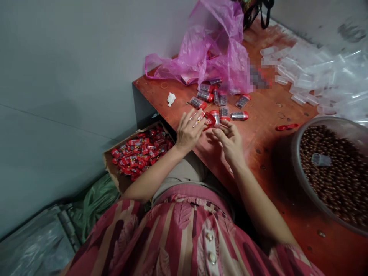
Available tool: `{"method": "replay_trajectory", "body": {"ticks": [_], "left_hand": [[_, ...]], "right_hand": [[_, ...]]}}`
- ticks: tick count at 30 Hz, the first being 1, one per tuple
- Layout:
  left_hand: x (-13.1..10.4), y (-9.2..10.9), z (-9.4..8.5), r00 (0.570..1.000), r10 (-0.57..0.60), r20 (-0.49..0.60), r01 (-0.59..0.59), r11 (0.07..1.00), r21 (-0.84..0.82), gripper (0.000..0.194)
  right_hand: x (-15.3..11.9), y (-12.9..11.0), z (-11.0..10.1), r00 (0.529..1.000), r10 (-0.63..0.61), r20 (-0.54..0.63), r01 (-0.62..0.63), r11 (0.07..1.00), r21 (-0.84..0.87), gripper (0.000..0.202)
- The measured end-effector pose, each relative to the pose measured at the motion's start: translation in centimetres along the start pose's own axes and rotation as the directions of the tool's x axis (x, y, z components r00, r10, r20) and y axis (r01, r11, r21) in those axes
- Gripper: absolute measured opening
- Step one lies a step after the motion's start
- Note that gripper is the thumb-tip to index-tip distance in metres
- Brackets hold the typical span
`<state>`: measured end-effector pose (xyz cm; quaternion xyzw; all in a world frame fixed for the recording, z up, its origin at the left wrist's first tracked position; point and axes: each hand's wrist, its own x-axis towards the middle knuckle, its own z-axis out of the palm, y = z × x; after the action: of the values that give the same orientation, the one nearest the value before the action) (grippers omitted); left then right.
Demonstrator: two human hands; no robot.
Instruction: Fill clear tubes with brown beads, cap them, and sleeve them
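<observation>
Looks crinkled and glossy, like plastic film, in the pink bag (198,48); smooth, clear and shiny, like hard plastic, in the tubes (313,73) and the capped vials (243,101). Appears worn, with a dull red sheen, on the worktop (258,132), and matt like cardboard at the box (108,164). Shows polished gloss on the brown beads (343,188), cloudy smooth plastic on the tub (296,153).

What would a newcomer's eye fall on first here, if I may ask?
Probably the crumpled pink plastic bag toward the back of the red table. Next, the tub of brown balls on the right, a clear tube lying among them. Lower left, a cardboard box holds many red packages.
</observation>
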<state>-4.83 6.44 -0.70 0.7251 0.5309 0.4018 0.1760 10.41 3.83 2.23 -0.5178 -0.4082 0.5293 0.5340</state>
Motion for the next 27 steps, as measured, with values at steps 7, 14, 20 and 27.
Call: {"method": "replay_trajectory", "body": {"ticks": [7, 14, 20, 27], "left_hand": [[-3.2, 3.2, -1.5, 0.936, -0.308, 0.168, 0.346, 0.737, -0.581, 0.033], [-4.6, 2.6, -1.4, 0.755, -0.439, 0.487, 0.644, 0.36, -0.675, 0.039], [-4.8, 3.6, -1.3, 0.585, -0.64, 0.498, 0.642, -0.009, -0.766, 0.042], [-3.1, 3.2, -1.5, 0.47, -0.717, 0.514, 0.446, -0.31, -0.84, 0.025]], "right_hand": [[0.0, -0.6, -0.6, 0.978, 0.101, 0.184, -0.098, 0.995, -0.027, 0.048], [1.7, -2.1, -1.5, 0.944, 0.147, 0.296, 0.057, 0.811, -0.583, 0.028], [5.5, -1.3, 0.2, 0.995, -0.101, 0.026, 0.049, 0.231, -0.972, 0.037], [4.9, -0.8, -1.6, 0.999, 0.013, 0.052, 0.035, 0.577, -0.816, 0.024]]}}
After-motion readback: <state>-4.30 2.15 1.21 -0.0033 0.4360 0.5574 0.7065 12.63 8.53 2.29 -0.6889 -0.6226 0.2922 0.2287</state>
